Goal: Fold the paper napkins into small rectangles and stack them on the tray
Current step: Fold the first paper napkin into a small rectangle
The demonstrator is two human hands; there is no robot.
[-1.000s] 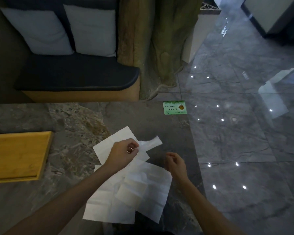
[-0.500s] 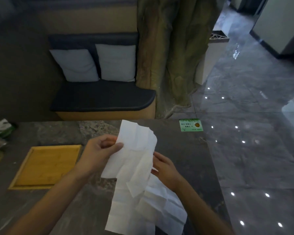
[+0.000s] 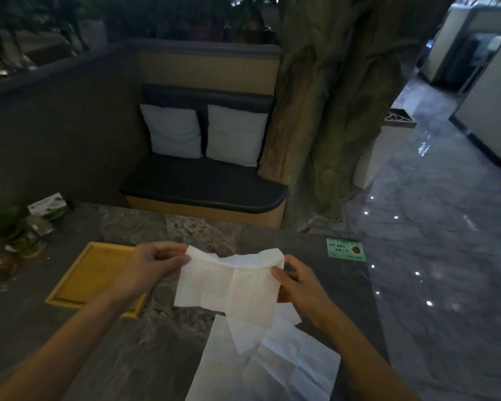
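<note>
I hold a white paper napkin [image 3: 232, 287] spread out in the air above the table. My left hand [image 3: 154, 261] pinches its upper left corner and my right hand [image 3: 297, 280] pinches its upper right edge. The napkin hangs creased, its lower part loose. Below it, more unfolded white napkins [image 3: 272, 363] lie flat on the dark marble table [image 3: 156, 351]. A yellow wooden tray [image 3: 93, 273] sits on the table to the left, partly behind my left forearm, with nothing visible on it.
A green card [image 3: 345, 249] lies near the table's far right corner. Glass jars [image 3: 26, 241] and a green-white box [image 3: 49, 206] stand at the far left. Beyond the table is a cushioned bench [image 3: 203, 183], a tree trunk [image 3: 330, 111] and glossy floor on the right.
The napkin, held upright and narrow half a second ago, is now stretched wide between both hands. My right hand rose to grip its right edge. The view tilted upward.
</note>
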